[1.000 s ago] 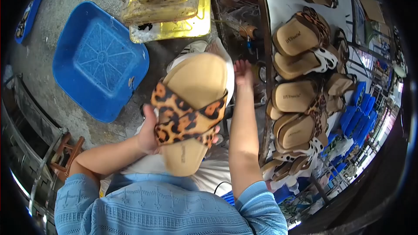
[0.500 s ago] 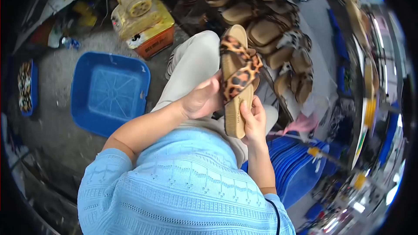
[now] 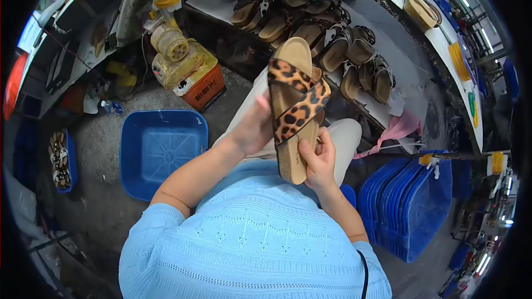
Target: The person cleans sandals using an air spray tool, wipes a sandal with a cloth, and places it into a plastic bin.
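Observation:
A leopard-print sandal [image 3: 299, 111] with crossed straps and a tan cork sole hangs tilted above my lap, toe up. Part of another tan sole shows behind its right edge. My right hand [image 3: 320, 160] grips the heel end, thumb on the footbed and fingers round the side. Against the sandal's left side is my left hand [image 3: 252, 126], palm turned toward it and fingers loosely stretched; its fingertips are partly blurred and hidden. More finished sandals [image 3: 335, 52], some leopard and some black-and-white, lie on a white-topped table [image 3: 213, 3] beyond it.
An empty blue basin [image 3: 164, 152] sits on the floor at left, near a yellow machine [image 3: 185, 58] on an orange-red box [image 3: 205, 88]. A smaller blue tray [image 3: 71, 160] holds items. Stacked blue basins [image 3: 410, 205] and pink cloth [image 3: 402, 125] are at right.
My right hand, empty a second ago, now grips the sandal's heel. My left hand has let go of its hold and rests beside it. The view has swung toward the table.

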A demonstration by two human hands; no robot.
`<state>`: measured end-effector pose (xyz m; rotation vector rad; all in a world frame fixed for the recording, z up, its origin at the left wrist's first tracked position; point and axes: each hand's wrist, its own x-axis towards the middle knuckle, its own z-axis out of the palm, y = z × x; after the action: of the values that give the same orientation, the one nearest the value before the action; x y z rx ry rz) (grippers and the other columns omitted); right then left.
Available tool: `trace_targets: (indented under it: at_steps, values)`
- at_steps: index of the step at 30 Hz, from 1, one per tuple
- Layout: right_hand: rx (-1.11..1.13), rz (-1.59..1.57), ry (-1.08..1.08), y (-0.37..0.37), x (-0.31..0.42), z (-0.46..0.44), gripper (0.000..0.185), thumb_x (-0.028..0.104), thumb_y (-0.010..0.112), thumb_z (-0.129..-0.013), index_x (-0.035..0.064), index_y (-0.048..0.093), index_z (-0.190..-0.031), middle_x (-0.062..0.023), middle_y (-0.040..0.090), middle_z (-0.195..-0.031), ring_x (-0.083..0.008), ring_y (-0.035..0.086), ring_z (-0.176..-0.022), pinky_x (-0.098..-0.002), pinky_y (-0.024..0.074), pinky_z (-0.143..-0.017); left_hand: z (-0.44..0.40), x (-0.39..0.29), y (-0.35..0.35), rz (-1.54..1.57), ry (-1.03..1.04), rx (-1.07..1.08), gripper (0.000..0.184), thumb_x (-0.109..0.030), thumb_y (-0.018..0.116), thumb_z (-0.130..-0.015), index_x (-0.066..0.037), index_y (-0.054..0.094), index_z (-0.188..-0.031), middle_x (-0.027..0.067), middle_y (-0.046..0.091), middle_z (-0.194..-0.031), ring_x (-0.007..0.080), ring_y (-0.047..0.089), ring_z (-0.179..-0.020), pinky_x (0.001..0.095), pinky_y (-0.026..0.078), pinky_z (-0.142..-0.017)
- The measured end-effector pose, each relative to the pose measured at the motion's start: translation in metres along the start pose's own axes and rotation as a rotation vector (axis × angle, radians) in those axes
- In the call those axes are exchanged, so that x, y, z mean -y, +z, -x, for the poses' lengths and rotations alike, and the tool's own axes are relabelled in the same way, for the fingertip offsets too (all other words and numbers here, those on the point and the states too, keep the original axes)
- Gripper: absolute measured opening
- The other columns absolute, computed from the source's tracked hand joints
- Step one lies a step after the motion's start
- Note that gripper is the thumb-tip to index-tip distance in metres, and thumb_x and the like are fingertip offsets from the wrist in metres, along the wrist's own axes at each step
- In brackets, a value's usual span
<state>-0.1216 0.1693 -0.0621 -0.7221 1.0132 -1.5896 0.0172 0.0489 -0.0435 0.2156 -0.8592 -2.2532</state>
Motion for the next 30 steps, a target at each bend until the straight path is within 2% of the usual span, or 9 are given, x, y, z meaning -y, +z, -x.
trace_targets:
  at_steps: [4,7,11,15,17,19,20,24,30]
  values:
    - [0.102,0.160,-0.058,-0.011,-0.005,0.000,0.028,0.010,0.067,-0.096,-0.0009,0.046,-0.109,-0.0154,0.067,-0.104,-0.0152,0.069,-0.093,-0.0266,0.0568,-0.076,-0.023,-0.027,-0.011,0.088,0.047,0.113,0.109,-0.087,0.028,-0.085,0.000,0.035,-0.150,0.0175,0.043,-0.151,0.0291,0.046,-0.137,0.0467,0.043,-0.110]
    - [0.108,0.189,0.006,-0.022,-0.018,0.000,0.028,0.009,0.068,-0.095,-0.0009,0.045,-0.109,-0.0155,0.067,-0.104,-0.0151,0.069,-0.093,-0.0264,0.0566,-0.076,-0.033,-0.023,-0.001,0.098,-0.017,0.002,0.115,-0.090,0.027,-0.082,0.000,0.026,-0.154,0.0233,0.035,-0.155,0.0355,0.039,-0.142,0.0497,0.040,-0.113]
    - [0.130,0.179,0.152,-0.037,-0.017,0.001,0.027,0.006,0.069,-0.093,-0.0005,0.046,-0.108,-0.0135,0.067,-0.107,-0.0140,0.067,-0.098,-0.0275,0.0552,-0.082,-0.044,-0.002,-0.031,0.234,-0.166,0.071,0.113,-0.088,0.029,-0.084,-0.001,0.020,-0.156,0.0273,0.033,-0.154,0.0375,0.037,-0.143,0.0492,0.040,-0.114]
    - [0.067,0.086,0.062,-0.074,-0.019,-0.009,0.040,0.028,0.048,-0.106,-0.0056,0.052,-0.127,-0.0137,0.066,-0.114,-0.0172,0.065,-0.101,-0.0317,0.0520,-0.087,-0.045,0.015,-0.030,-0.005,-0.267,0.068,0.115,-0.084,0.046,-0.081,-0.001,0.018,-0.156,0.0275,0.035,-0.153,0.0389,0.040,-0.140,0.0512,0.041,-0.112]
    - [-0.018,0.062,0.038,-0.079,-0.003,-0.030,0.050,0.033,0.035,-0.110,-0.0075,0.048,-0.135,-0.0163,0.065,-0.115,-0.0209,0.066,-0.100,-0.0340,0.0520,-0.088,-0.047,0.024,-0.039,0.044,-0.297,0.066,0.120,-0.076,0.066,-0.075,0.001,0.021,-0.155,0.0291,0.038,-0.150,0.0379,0.045,-0.138,0.0498,0.043,-0.111]
    - [-0.131,0.198,-0.025,-0.071,0.014,-0.048,0.042,0.025,0.039,-0.110,-0.0088,0.058,-0.125,-0.0162,0.066,-0.112,-0.0196,0.066,-0.097,-0.0327,0.0529,-0.085,-0.057,0.024,-0.041,-0.097,-0.291,0.143,0.122,-0.064,0.079,-0.071,0.003,0.021,-0.154,0.0300,0.043,-0.146,0.0378,0.050,-0.133,0.0481,0.044,-0.111]
    - [-0.118,0.241,-0.048,-0.067,0.022,-0.056,0.041,0.025,0.042,-0.109,-0.0083,0.062,-0.120,-0.0148,0.066,-0.110,-0.0185,0.066,-0.096,-0.0319,0.0531,-0.084,-0.062,0.023,-0.038,-0.086,-0.328,0.148,0.122,-0.048,0.085,-0.065,0.004,0.021,-0.154,0.0294,0.049,-0.141,0.0370,0.055,-0.128,0.0458,0.044,-0.110]
    - [-0.133,0.324,-0.045,-0.057,0.033,-0.064,0.039,0.025,0.047,-0.108,-0.0071,0.069,-0.109,-0.0113,0.068,-0.104,-0.0159,0.066,-0.092,-0.0299,0.0533,-0.082,-0.072,0.016,-0.027,-0.239,-0.320,0.173,0.123,-0.040,0.084,-0.061,0.004,0.018,-0.155,0.0266,0.054,-0.135,0.0331,0.057,-0.126,0.0427,0.045,-0.107]
    - [-0.243,0.125,0.054,-0.058,0.019,-0.061,0.032,0.022,0.056,-0.104,-0.0058,0.067,-0.115,-0.0100,0.068,-0.102,-0.0143,0.065,-0.092,-0.0283,0.0521,-0.083,-0.067,0.022,-0.026,-0.070,-0.363,0.124,0.107,-0.032,0.078,-0.066,0.003,0.027,-0.153,0.0227,0.052,-0.138,0.0291,0.058,-0.123,0.0406,0.047,-0.104]
